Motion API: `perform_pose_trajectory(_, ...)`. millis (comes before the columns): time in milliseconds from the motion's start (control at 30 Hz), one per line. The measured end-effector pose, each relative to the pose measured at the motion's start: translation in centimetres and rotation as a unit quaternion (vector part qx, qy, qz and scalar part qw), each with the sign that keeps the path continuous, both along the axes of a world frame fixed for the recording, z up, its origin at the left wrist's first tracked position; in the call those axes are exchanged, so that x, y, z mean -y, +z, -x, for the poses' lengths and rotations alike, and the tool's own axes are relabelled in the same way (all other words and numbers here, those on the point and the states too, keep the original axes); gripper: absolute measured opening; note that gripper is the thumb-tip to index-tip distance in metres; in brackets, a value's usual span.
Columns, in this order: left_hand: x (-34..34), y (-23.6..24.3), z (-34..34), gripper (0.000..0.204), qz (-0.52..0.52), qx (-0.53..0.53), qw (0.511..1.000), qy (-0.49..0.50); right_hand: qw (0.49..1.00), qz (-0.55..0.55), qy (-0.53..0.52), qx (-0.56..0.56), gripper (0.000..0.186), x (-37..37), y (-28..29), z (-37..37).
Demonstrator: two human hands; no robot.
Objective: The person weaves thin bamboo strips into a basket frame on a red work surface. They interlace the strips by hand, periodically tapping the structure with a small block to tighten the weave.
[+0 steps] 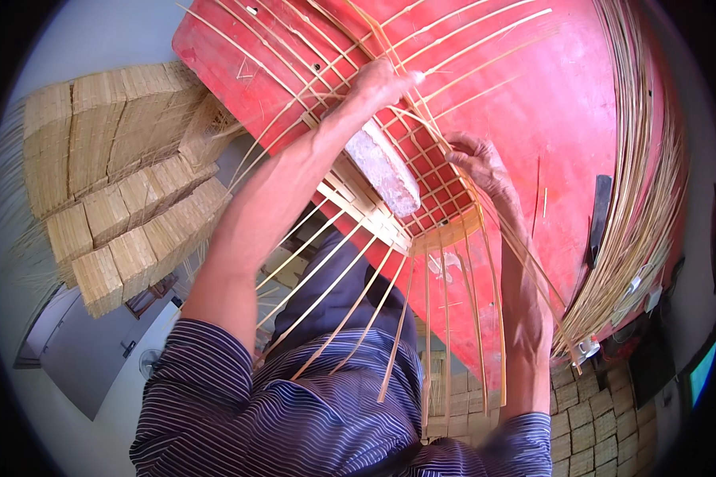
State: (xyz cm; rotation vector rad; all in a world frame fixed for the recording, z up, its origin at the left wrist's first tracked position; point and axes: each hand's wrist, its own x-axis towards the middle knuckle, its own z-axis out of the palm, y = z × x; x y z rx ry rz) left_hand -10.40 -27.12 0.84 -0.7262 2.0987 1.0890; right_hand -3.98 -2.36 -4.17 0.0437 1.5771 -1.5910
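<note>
A half-woven bamboo basket frame (390, 215) lies on a red board (549, 103), its long loose strips fanning out toward my lap and away over the board. A pale round stone (386, 171) sits on the woven base. My left hand (378, 83) reaches over the far strips and pinches a thin strip. My right hand (481, 163) grips another thin bamboo strip at the weave's right edge.
Stacks of finished woven bamboo mats (115, 175) stand at the left. A bundle of long thin bamboo strips (636, 175) curves along the board's right edge. A dark knife (599, 215) lies on the board near that bundle. More woven mats (589, 421) lie at the lower right.
</note>
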Motion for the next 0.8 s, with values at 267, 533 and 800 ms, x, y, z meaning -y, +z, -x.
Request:
perform_pose_trajectory(267,0.0,-0.2,1.2,0.036,-0.119,-0.092,0.979,-0.140,0.996,-0.059,0.038,-0.047,0.024,-0.6,0.9,0.0)
perform_pose_trajectory(533,0.5,-2.8,0.9,0.010,0.228,-0.354,0.768,-0.483,0.999,0.005,-0.039,0.021,0.027,-0.4,1.5,-0.5)
perform_pose_trajectory(800,-0.8,0.2,1.6,0.041,0.188,-0.024,0.861,-0.472,0.999,-0.014,0.011,-0.049,0.055,-0.2,0.7,0.0)
